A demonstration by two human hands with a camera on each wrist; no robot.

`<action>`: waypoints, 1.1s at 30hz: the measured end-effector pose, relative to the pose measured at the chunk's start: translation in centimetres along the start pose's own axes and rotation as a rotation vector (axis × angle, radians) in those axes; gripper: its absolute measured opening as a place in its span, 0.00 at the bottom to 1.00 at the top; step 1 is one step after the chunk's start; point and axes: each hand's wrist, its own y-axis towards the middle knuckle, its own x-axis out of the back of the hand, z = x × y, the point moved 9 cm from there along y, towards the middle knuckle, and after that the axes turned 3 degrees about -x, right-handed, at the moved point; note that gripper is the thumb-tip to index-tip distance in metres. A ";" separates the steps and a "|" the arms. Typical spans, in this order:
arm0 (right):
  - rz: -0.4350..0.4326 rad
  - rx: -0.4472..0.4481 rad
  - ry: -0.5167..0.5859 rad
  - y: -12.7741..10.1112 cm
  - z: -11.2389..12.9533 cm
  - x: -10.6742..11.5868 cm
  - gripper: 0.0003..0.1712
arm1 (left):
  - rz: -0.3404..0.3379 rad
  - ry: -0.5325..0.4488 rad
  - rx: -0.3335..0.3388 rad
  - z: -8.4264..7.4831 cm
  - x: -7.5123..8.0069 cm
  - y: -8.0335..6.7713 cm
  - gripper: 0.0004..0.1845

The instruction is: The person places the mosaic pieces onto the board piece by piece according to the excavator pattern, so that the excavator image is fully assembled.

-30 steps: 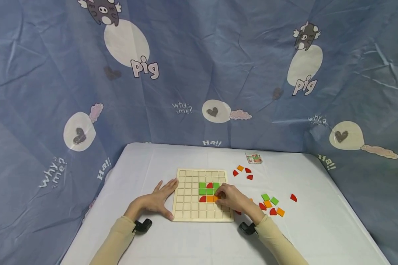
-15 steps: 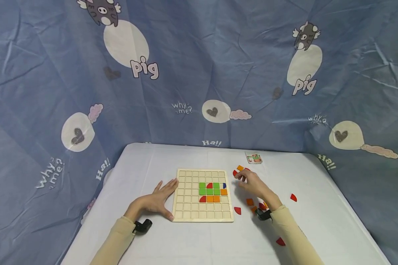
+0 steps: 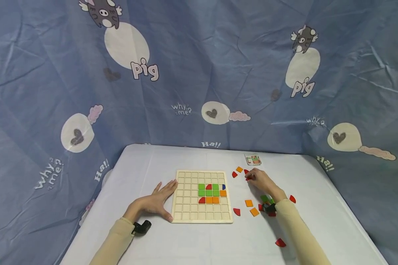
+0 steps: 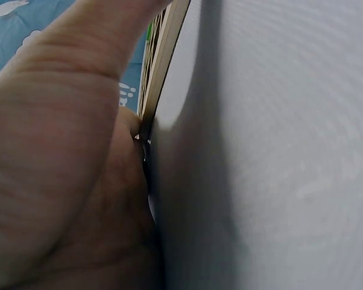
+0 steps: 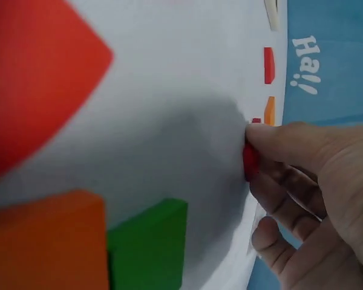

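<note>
White table [image 3: 192, 239]; right hand [image 3: 259, 181] pinches red piece [image 5: 250, 162]; orientation unclear.

red piece [image 5: 250, 163]: mostly hidden under right hand [image 5: 308, 187] fingertips | picture card [image 3: 253, 159] at table's 1 o'clock: print too small | left wrist view: blurred board edge [image 4: 160, 63]

wrinkled blue cartoon-pig backdrop cloth [image 3: 199, 73] behind & around white-covered table [image 3: 192, 239].

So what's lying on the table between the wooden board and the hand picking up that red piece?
In the head view, one red piece and one orange square lie between the wooden board and the right hand.
</note>
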 end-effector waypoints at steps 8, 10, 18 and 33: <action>-0.017 -0.125 0.071 0.0 -1.8 -0.1 0.08 | 0.007 0.000 0.011 0.0 0.0 0.1 0.75; 0.001 -0.148 0.065 -0.1 -2.0 0.0 0.10 | 0.007 0.001 0.013 0.0 0.0 0.1 0.75; 0.084 -0.128 0.076 -1.0 -2.2 -0.1 0.12 | 0.008 -0.004 0.014 0.1 -0.1 0.0 0.75; 0.020 -0.184 0.103 -1.3 -1.7 -0.8 0.12 | 0.004 -0.002 0.003 0.2 -0.1 0.1 0.75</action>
